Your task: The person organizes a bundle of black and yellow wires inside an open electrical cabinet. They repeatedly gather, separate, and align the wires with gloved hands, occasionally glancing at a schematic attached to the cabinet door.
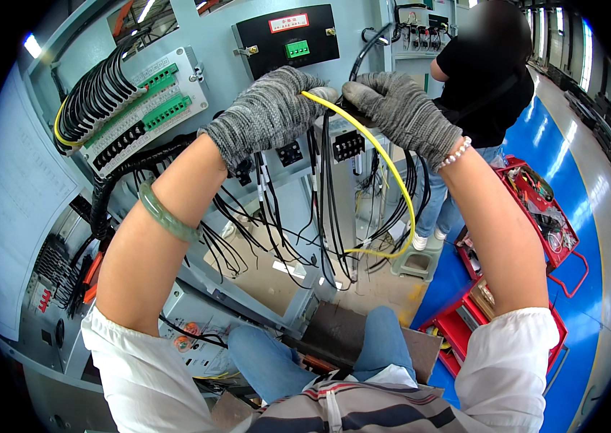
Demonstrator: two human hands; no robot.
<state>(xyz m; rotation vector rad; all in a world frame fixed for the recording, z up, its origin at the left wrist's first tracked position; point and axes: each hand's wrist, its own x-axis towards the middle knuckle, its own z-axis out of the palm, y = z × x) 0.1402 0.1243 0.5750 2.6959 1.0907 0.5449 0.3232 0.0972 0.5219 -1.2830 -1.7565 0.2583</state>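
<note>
My left hand (pixel 273 112), in a grey knitted glove, is closed with its fingertips at the upper end of a yellow wire (pixel 405 189). The wire bows out to the right below my hands and curls back among the black wires. My right hand (pixel 405 115), gloved alike, is closed in a pinch close by; its fingertips hide what they hold. A black cable (pixel 369 52) rises just above it. Above my hands, a black panel (pixel 258 29) carries a green terminal connector (pixel 297 49). Labelled black wires (pixel 327 209) hang loose below, beside a black terminal block (pixel 349 146).
Left stands a terminal board (pixel 148 108) with bundled black wires (pixel 92 101). A person in black (pixel 482 72) stands at the right, near a red tool cart (pixel 536 209) and a small stool (pixel 416 264). Cabinet frame edges surround the hanging wires.
</note>
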